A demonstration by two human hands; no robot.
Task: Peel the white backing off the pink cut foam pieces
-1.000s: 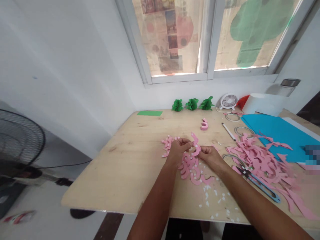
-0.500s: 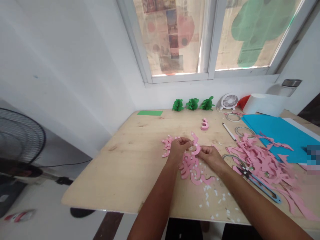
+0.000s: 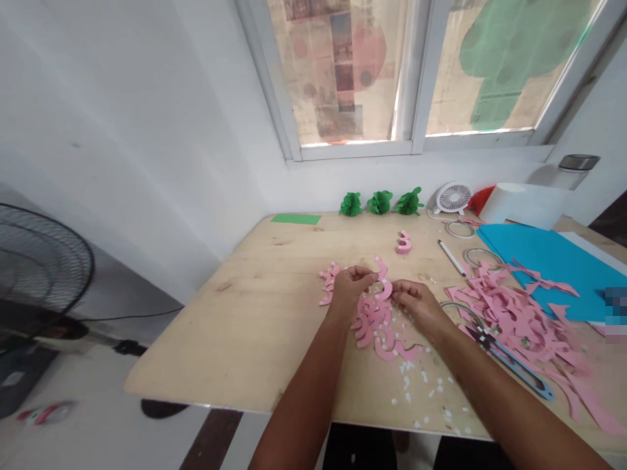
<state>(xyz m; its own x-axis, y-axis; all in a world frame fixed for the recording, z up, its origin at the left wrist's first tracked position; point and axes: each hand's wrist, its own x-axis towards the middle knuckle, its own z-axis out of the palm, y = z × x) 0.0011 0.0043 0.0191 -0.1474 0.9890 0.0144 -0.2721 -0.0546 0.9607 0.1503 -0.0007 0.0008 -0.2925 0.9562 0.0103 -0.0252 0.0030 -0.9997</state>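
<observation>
My left hand (image 3: 353, 287) pinches a wavy pink paper cutout (image 3: 385, 288) with small white pieces stuck on it. Just right of that cutout is my right hand (image 3: 417, 305), its thumb and fingertips pressed together; whether anything tiny is between them I cannot make out. Beneath and in front of the hands lies a pile of similar curved pink cutouts (image 3: 386, 351), many bearing white squares. More pink cutouts (image 3: 327, 282) show left of my left hand, partly hidden by it. A stacked pink paper piece (image 3: 404, 243) stands farther back.
Pink paper scraps (image 3: 519, 320) heap at the right, with blue-handled scissors (image 3: 519, 369) beside them. White bits (image 3: 431, 385) dot the front of the table (image 3: 235, 326). Behind are a white pen (image 3: 451, 257), tape rings (image 3: 482, 256), blue sheets (image 3: 553, 261), green paper puffs (image 3: 380, 203) and a small fan (image 3: 453, 197).
My right hand has drawn slightly away from the cutout, to the right. My left hand keeps its hold on it. The view has shifted a little.
</observation>
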